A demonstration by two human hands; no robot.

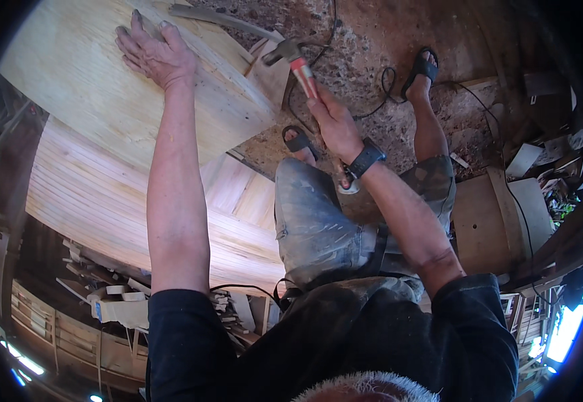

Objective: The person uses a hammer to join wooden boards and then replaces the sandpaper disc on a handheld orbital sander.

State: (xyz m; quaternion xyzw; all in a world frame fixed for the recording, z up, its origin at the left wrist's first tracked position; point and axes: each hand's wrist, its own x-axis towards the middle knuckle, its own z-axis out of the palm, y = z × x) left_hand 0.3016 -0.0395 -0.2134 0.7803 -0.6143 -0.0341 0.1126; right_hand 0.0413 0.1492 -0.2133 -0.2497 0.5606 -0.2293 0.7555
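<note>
My left hand (157, 55) rests with fingers apart on a broad pale plywood panel (90, 87), close to its far edge. Long wooden strips (231, 77) run along that panel's right side. In my right hand (337, 127) is a hammer, gripped by its red and white handle (303, 75). The hammer's dark metal head (284, 51) is raised at the far end, near the panel's right edge. A thin curved strip (227, 21) reaches from the panel toward the hammer head; I cannot tell its material.
A slatted pale wood panel (90, 167) lies below the plywood, left of my legs. A black cable (388, 80) loops over the rough floor (372, 40) near my sandalled feet. Scrap wood is piled at lower left (120, 301) and right (526, 161). A board (482, 221) lies beside my right leg.
</note>
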